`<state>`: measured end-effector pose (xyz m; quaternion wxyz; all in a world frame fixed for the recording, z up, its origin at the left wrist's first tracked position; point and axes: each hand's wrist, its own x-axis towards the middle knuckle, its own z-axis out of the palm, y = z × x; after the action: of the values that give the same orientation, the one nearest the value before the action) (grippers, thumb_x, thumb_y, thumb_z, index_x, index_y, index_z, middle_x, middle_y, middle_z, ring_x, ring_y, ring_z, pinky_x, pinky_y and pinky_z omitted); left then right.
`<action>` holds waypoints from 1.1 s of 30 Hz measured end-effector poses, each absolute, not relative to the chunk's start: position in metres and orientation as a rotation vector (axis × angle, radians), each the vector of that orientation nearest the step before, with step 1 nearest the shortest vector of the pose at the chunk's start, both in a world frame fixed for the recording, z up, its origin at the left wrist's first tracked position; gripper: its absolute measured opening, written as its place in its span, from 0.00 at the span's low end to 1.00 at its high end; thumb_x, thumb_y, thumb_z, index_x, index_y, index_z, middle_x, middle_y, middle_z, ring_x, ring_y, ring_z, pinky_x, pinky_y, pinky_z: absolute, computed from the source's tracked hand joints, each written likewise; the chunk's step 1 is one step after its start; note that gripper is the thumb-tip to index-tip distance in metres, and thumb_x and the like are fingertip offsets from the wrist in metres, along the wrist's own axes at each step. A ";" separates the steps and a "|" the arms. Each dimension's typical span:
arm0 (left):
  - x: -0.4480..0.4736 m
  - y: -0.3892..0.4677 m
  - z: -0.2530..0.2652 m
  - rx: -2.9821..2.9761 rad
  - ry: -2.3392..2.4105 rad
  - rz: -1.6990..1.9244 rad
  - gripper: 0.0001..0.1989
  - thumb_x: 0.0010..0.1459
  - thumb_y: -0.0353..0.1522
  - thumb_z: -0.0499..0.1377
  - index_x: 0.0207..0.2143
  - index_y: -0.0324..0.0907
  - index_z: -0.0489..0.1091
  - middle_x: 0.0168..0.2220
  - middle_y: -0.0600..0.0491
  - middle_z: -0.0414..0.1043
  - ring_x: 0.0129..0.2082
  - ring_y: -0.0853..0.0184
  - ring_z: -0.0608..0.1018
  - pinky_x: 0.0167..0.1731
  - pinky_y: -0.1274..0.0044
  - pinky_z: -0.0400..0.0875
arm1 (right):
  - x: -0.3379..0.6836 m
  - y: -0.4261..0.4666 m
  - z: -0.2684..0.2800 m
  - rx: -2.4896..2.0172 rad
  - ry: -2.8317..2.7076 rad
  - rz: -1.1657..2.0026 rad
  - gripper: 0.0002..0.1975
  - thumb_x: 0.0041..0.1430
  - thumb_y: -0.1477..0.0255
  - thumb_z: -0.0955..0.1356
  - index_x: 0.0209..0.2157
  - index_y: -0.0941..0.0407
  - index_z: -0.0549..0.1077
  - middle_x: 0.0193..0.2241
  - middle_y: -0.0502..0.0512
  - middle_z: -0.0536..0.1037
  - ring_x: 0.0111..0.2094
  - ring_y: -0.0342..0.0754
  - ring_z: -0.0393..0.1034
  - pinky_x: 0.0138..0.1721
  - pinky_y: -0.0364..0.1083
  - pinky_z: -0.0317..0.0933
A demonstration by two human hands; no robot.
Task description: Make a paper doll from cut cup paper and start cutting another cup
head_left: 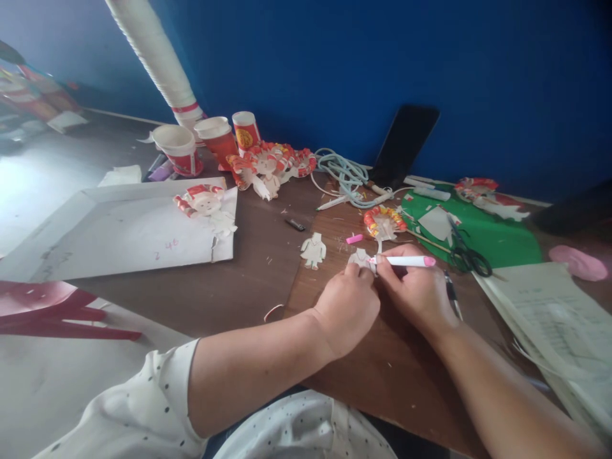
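Note:
My right hand (414, 287) grips a white felt-tip pen (406, 261) with a pink end, its tip touching a small white paper cutout (358, 256). With fingers curled, my left hand (349, 303) holds that cutout down on the table, hiding its lower part. Just to the left lies a second cutout (313, 251), shaped like a dress with sleeves and feet. A pink pen cap (354, 239) rests beyond the hands. Close behind them is a paper head with an orange and yellow rim (384, 223).
Scissors (471, 258) lie on a green sheet (507, 239) at right, near written papers (564, 319). A phone (406, 143) leans on the blue wall beside a coiled cable (344, 175). Paper cups (176, 150) and a white board (119, 223) stand and lie at left.

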<state>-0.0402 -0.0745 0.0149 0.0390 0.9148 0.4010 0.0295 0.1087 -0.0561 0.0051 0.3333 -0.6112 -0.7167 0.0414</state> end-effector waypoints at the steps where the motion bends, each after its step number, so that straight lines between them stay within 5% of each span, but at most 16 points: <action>1: -0.040 -0.075 0.015 2.802 1.230 0.092 0.13 0.61 0.27 0.51 0.38 0.34 0.75 0.37 0.42 0.69 0.43 0.58 0.70 0.34 0.75 0.69 | 0.109 -0.056 0.005 -1.594 -1.874 0.109 0.10 0.59 0.63 0.65 0.30 0.55 0.71 0.25 0.53 0.77 0.25 0.47 0.71 0.29 0.44 0.62; 20: -0.040 -0.074 0.013 2.829 1.231 0.133 0.12 0.60 0.26 0.52 0.35 0.34 0.76 0.37 0.43 0.70 0.43 0.58 0.71 0.34 0.75 0.69 | 0.113 -0.055 0.005 -1.577 -1.739 -0.018 0.09 0.58 0.65 0.67 0.30 0.55 0.72 0.26 0.54 0.77 0.25 0.46 0.71 0.28 0.43 0.63; 33: -0.036 -0.085 0.011 3.028 1.285 0.048 0.16 0.61 0.30 0.53 0.46 0.34 0.76 0.45 0.39 0.71 0.43 0.60 0.71 0.39 0.74 0.68 | 0.110 -0.056 0.003 -1.515 -1.855 0.111 0.10 0.59 0.64 0.67 0.29 0.55 0.71 0.23 0.51 0.76 0.22 0.45 0.70 0.25 0.43 0.61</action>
<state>-0.0359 -0.0853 0.0113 -0.0741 0.9179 0.3895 0.0145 0.1100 -0.0555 0.0025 0.3634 -0.5887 -0.7208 0.0432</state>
